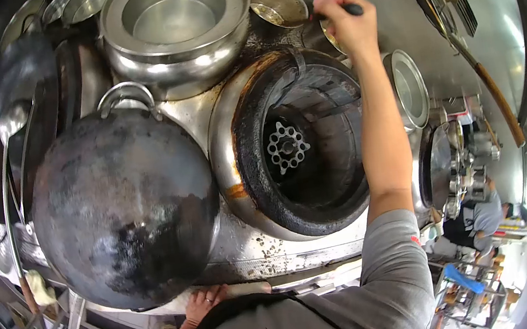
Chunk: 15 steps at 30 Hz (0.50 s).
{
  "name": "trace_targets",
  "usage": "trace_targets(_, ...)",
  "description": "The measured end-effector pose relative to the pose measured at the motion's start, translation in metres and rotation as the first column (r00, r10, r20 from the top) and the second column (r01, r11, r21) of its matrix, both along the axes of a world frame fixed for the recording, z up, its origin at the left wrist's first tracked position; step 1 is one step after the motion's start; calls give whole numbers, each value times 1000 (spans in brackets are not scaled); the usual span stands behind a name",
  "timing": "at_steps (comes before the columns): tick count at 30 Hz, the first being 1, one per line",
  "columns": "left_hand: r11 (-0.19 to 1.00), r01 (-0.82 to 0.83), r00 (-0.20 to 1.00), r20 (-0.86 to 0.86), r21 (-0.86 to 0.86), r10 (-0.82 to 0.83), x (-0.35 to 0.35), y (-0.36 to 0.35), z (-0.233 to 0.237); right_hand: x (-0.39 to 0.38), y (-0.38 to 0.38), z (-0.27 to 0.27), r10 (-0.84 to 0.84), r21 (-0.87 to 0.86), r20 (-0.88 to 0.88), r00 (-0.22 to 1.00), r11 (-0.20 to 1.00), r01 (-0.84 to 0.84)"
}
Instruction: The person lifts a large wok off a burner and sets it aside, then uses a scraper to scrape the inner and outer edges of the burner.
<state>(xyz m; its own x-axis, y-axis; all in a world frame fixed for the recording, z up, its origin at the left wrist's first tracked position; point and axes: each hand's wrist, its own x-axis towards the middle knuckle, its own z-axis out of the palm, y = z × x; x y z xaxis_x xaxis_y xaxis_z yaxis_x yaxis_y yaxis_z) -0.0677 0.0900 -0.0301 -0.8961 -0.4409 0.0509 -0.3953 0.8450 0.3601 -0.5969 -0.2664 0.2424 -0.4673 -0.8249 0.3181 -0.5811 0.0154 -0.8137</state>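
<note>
My right hand (350, 20) is closed around a black-handled tool (353, 9), held above the back of the stove; my fingers hide the rest of it. Below my right forearm is the open burner well (334, 148), with a round perforated burner head (287, 148) inside and no flame visible. My left hand (206, 302) rests at the stove's front edge, fingers lying over it, beside a pale, rounded bar (247, 289). Just above that hand, a large blackened wok (126, 209) lies bottom up, its metal loop handle (126, 97) toward the back.
A wide steel pot (181, 69) stands behind the burner, beside a small round container (278, 4). A ladle (13, 121) leans at left. A wooden-handled strainer (461, 45) and a slotted turner (460, 9) hang at right. Another person (484, 219) is farther right.
</note>
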Motion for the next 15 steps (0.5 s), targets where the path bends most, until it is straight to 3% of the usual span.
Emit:
trace_targets(2,1000,-23,999,-34,-11,23,-2,2,-4,18,15,-19,54,95,18,998,994,-55)
trace_targets(3,999,-30,998,-48,-16,30,-2,3,-5,-6,11,-65,99,-49,-216,971,993,-112)
trace_targets(5,999,-44,995,-92,23,46,-6,1,3,-7,25,-102,-35,-79,-450,893,997,0)
trace_targets(7,998,-56,991,-126,-7,55,-5,-1,3,-11,28,-105,-139,-257,-315,939,965,56)
trace_targets(8,998,-67,989,-134,-1,66,-4,3,1,25,41,-80,-233,-300,-292,928,943,142)
trace_targets(9,998,-70,987,-144,3,70,-4,4,0,29,48,-77,-184,-371,-387,903,928,30)
trace_targets(11,998,-61,985,-161,14,63,-3,3,-1,49,57,-78,6,-366,-315,949,922,-128)
trace_targets(13,996,-85,979,-182,39,91,-5,6,-4,44,56,-103,81,-233,-382,920,956,-181)
trace_targets(15,994,-84,975,-201,63,95,-5,6,-3,54,49,-111,14,-141,-496,868,985,-97)
